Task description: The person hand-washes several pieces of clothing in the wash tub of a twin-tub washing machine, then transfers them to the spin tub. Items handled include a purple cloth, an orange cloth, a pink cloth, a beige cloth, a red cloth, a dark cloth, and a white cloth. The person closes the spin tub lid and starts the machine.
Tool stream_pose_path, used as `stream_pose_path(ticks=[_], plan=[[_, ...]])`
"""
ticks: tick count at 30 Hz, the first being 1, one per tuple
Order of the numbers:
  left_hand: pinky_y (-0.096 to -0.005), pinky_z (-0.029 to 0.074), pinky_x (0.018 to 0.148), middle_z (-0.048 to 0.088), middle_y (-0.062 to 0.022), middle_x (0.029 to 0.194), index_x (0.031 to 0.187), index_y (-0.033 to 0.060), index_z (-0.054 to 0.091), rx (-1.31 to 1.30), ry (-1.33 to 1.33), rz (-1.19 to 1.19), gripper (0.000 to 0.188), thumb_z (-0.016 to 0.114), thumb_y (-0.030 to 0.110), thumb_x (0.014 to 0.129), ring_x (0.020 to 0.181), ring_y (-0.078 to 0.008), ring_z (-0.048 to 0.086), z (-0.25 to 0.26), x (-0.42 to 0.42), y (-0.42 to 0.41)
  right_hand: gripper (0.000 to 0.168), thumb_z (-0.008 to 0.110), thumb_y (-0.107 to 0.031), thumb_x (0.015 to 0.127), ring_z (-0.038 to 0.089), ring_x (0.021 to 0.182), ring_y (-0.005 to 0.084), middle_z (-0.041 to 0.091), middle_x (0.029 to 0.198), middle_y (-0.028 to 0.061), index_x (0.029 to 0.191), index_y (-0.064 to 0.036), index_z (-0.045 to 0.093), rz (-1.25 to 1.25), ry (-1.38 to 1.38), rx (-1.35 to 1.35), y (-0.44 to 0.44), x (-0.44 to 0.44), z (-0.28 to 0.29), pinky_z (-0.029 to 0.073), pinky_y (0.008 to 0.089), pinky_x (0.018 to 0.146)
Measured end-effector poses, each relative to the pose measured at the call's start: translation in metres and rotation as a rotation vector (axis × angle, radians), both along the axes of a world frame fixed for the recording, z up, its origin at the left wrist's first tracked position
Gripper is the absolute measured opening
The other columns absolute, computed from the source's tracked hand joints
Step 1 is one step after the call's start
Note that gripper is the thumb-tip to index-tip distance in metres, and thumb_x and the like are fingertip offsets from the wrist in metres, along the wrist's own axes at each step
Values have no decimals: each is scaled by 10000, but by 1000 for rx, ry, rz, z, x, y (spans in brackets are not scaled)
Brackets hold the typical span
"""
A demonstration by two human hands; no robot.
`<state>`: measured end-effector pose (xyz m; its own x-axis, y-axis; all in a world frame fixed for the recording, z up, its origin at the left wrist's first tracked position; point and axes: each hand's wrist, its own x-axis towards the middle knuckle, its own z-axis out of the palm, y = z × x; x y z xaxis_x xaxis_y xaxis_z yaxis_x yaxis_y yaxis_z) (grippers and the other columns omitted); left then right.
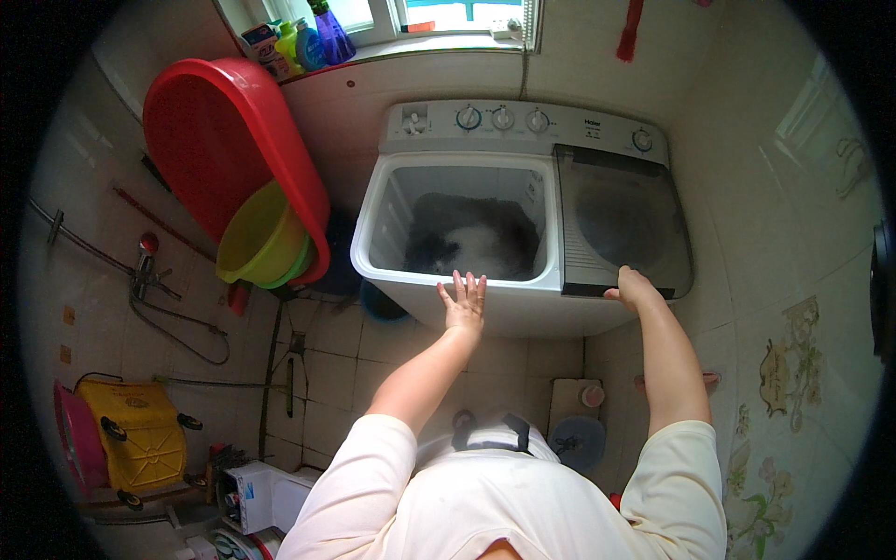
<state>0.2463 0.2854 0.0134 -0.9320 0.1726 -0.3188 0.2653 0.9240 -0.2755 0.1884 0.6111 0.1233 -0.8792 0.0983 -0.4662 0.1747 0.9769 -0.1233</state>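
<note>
Before me stands a white twin-tub washing machine [455, 315]. Its left tub is uncovered and holds dark cloth in cloudy water [479, 238]. My left hand [463, 304], fingers spread, is at the front rim of that tub and holds nothing. A dark translucent lid [616, 210] lies down over the right tub. My right hand [633, 288] is at the lid's front edge, with its fingers over the top and the thumb at the front; how firmly it grips cannot be told. Round dials [502, 117] line the rear panel.
A red plastic tub [294, 161] leans on the left wall, with a yellow-green basin [255, 234] in it. Bottles [332, 35] stand on the windowsill. A shower mixer [143, 273], hose and yellow cart [143, 434] are at left. A bluish round container [577, 441] stands low behind the right.
</note>
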Motion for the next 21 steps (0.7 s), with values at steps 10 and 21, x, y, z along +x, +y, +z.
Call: stream_pose_path(ticks=[10,21], plan=[[-775,92,1025,-6,-229,1570,1490,-20,-111,-11,-1,11,851,479,248,939,1422,-493,14,-5,-2,-1,524,739,-224,827,566,1132,381,583,1187,284,1159,103,500,66,12,23,-2,0,5,463,435,947],[-784,83,1022,40,-181,1577,1523,61,-55,-68,47,15,765,421,253,956,1421,-484,39,-10,0,-1,453,719,-128,842,562,1142,369,576,1214,271,1150,117,493,86,19,43,-2,1,4,444,430,964]])
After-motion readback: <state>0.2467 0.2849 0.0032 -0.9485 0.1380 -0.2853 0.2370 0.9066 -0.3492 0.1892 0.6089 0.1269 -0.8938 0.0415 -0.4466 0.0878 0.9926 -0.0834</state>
